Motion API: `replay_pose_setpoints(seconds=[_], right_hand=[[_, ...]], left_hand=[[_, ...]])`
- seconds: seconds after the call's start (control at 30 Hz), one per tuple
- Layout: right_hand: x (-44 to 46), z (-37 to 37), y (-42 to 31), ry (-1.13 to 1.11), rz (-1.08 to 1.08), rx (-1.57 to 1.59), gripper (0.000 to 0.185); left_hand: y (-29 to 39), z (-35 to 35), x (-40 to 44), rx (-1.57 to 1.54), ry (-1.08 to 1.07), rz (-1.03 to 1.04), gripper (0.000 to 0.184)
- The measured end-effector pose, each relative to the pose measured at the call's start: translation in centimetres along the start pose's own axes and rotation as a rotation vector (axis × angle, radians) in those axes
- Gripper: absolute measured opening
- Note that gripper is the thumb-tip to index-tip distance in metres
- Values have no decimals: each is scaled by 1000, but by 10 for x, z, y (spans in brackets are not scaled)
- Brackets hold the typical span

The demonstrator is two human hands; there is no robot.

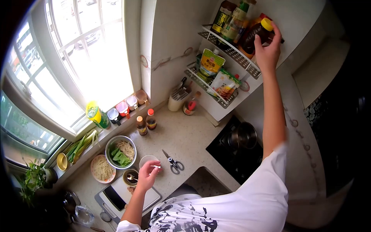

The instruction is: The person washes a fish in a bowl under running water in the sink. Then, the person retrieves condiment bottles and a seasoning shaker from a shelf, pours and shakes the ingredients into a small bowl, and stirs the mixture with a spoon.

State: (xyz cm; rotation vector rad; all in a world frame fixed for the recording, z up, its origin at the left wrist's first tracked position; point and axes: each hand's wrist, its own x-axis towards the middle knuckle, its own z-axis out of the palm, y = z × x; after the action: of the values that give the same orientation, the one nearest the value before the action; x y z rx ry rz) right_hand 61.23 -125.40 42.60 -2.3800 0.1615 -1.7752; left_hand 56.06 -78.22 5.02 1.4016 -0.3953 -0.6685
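My right hand is raised to the upper wall shelf, its thumb and fingers around a dark brown bottle with a yellow cap. The bottle stands among other bottles there. Low over the counter, my left hand is closed with a small white piece at its fingertips; its kind is too small to make out. Just beyond that hand is a small clear bowl, partly covered by it. Beside its wrist stands a small bowl with a spoon.
Scissors lie right of my left hand. A metal bowl of greens and mushrooms and a plate of noodles stand left. Two sauce bottles, a knife block and a pot on the stove are around. A phone rests on a board.
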Motion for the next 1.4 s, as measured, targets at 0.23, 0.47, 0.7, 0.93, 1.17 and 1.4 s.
replay_pose_setpoints(seconds=[0.23, 0.47, 0.7, 0.93, 1.17, 1.4], right_hand=[[-9, 34, 42, -131, 70, -55, 66], [-11, 39, 59, -231, 148, -28, 71], [-19, 4, 20, -118, 156, -331, 79], [-5, -21, 82, 135, 501, -47, 97], [-11, -23, 78, 163, 456, 59, 97], [-28, -50, -14, 257, -62, 253, 75]], left_hand=[[-21, -13, -26, -38, 79, -36, 26], [-28, -15, -37, -39, 121, -57, 26], [-28, -19, -37, -96, 167, -54, 26], [-31, -23, -38, -80, 180, -75, 23], [-23, -21, -30, -75, 147, -70, 24], [-11, -24, -26, -118, 141, -53, 28]])
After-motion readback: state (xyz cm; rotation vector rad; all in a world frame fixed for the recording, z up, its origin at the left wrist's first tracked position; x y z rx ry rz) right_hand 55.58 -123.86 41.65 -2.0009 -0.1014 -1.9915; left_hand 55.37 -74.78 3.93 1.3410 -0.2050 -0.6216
